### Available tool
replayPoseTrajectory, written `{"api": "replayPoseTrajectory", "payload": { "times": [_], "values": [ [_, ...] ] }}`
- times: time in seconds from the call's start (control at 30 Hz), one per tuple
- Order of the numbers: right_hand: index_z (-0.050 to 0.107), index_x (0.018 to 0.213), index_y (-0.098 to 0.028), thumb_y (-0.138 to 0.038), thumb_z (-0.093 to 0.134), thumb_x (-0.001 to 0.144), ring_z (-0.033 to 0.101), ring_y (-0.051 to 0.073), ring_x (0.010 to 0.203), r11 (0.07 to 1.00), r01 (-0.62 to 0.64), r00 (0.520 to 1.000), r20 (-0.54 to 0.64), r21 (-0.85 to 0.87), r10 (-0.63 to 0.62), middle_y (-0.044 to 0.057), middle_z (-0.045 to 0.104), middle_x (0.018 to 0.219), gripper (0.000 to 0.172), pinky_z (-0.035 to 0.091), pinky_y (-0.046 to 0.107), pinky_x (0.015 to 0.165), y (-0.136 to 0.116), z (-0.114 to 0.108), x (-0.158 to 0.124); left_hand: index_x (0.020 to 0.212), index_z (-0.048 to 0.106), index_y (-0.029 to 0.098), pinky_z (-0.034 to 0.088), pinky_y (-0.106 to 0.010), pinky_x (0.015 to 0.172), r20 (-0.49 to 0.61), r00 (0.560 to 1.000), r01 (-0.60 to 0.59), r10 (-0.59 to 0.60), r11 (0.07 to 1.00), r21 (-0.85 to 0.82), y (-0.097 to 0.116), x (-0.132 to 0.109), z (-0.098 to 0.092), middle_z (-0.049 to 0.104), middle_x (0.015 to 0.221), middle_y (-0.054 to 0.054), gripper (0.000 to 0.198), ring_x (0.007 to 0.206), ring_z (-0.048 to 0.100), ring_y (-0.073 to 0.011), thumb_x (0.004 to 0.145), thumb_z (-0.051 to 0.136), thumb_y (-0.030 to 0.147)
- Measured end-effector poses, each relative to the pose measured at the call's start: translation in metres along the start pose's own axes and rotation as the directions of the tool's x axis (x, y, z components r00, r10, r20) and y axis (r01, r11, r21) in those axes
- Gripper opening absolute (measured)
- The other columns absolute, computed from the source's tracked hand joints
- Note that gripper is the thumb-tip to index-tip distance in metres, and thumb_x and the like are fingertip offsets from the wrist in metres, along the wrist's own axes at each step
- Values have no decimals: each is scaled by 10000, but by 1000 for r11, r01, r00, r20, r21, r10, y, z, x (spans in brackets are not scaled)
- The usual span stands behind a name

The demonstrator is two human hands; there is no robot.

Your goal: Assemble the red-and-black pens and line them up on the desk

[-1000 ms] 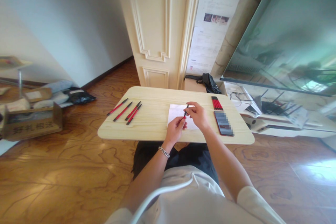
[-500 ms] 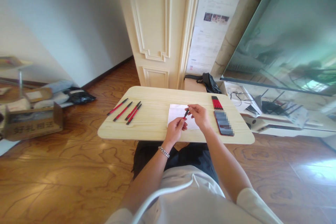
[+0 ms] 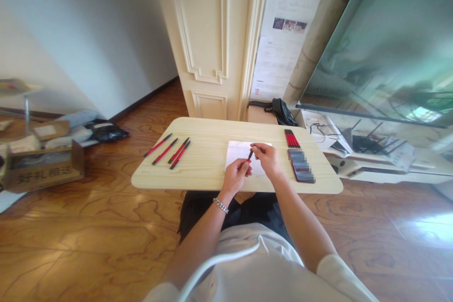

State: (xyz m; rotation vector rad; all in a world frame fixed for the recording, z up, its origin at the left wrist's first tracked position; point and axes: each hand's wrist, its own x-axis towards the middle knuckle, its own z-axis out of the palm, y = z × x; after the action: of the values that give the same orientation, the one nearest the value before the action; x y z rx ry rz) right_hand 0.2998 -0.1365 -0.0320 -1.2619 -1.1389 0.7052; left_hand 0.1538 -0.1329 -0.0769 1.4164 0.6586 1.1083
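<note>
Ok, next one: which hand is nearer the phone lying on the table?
Right. The right hand is just left of the phone, not touching it; the left hand is farther off, beyond the right hand.

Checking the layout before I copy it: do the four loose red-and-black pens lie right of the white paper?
No, the four loose red-and-black pens lie on the wooden table, left of the white paper.

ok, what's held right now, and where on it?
A red-and-black pen, pinched in the left hand's fingertips near its lower red part. The right hand is at its black upper end; whether it touches can't be told.
</note>
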Motion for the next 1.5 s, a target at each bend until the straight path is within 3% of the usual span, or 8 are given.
{"api": "replayPoseTrajectory", "payload": {
  "times": [0.27,0.5,0.67,0.8,1.13,1.27,1.4,1.5],
  "values": [
    [556,705,-202,-522,733,671,490,112,498,991,-119,984,-125,60,126,-31,566,585,368,402,251,481,5,9,-4,954,643,153,518,-271,612,-16,1000,23,-23,1000,21,2,1,1,666,742,-45,347,635,632,-144,844,605,480],
    [648,960,-201,-541,600,792,632,151,751,981,-132,991,50,140,126,50,703,884,382,458,237,591,-3,7,-8,952,655,148,505,-260,589,-17,1000,24,-23,1000,17,6,1,2,668,730,-47,380,613,624,-137,850,586,508],
    [574,753,-185,-521,678,742,602,136,641,976,-153,987,-15,152,157,35,685,741,352,459,251,580,5,17,-12,944,642,154,499,-261,584,-11,999,30,-30,999,15,3,1,2,670,739,-45,367,614,627,-138,852,585,504],
    [528,766,-194,-528,718,705,611,140,626,959,-190,980,-17,210,198,28,691,727,389,462,252,572,6,19,-13,931,644,156,494,-258,588,2,1000,19,-19,999,30,3,1,1,665,733,-41,350,615,624,-137,863,576,493],
    [518,734,-203,-578,720,681,588,145,597,986,-151,983,-100,68,157,25,675,703,429,453,262,541,13,19,-13,931,652,163,500,-268,601,-15,1000,13,-12,999,44,6,0,1,666,730,-41,343,620,628,-145,859,581,491],
    [585,826,-200,-552,739,665,591,147,615,985,-147,987,-45,96,152,9,660,697,416,459,259,557,7,15,-14,933,659,160,500,-265,594,-15,1000,19,-19,999,29,8,0,1,669,731,-44,359,618,628,-144,850,587,503],
    [651,1039,-227,-570,604,780,640,165,779,974,-143,989,-2,174,146,45,701,893,433,473,254,613,-2,10,-14,953,658,156,502,-263,592,-6,1000,24,-24,1000,10,9,0,1,668,735,-45,362,619,626,-142,848,594,497],
    [675,981,-217,-566,556,813,638,163,792,974,-146,989,-11,173,150,51,702,896,405,466,249,621,-3,9,-15,947,655,156,504,-265,596,-6,1000,16,-16,1000,21,8,0,1,668,738,-46,352,623,627,-143,856,588,490]
  ]
}}
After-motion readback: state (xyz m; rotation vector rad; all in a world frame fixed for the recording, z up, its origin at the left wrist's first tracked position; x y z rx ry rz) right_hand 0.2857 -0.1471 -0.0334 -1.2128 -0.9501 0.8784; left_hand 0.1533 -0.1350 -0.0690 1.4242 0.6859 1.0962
